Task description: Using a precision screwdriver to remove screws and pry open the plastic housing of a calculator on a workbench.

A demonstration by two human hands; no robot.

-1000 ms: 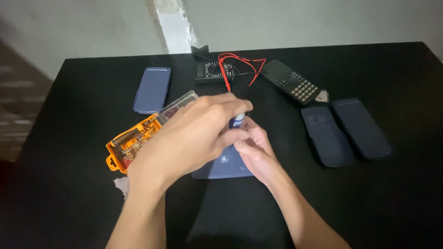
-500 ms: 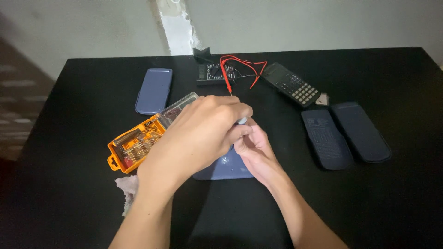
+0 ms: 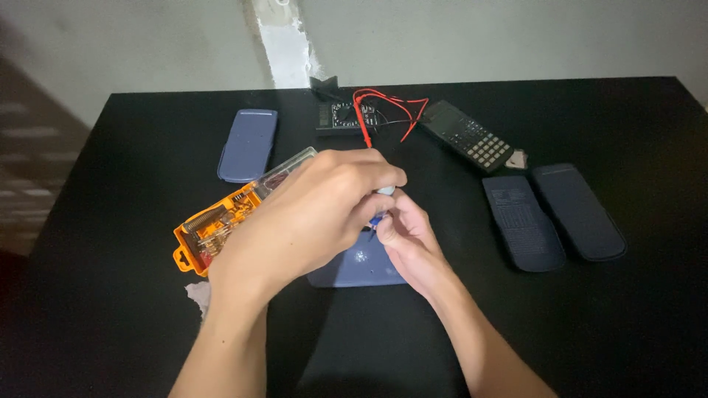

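Left hand (image 3: 310, 214) is drifting slightly down-frame, still curled over a small screwdriver (image 3: 382, 193), right hand (image 3: 405, 236) pinching its tip, steadying it over the blue case (image 3: 354, 267) at centre frame.

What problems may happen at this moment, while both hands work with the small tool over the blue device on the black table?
1. The left hand covers the small tool and the blue device, so the tip is hard to see and may slip.
2. The left forearm passes close to the orange bit case, which it might push.
3. The red test leads of the multimeter trail close behind the hands and might snag on the right hand.
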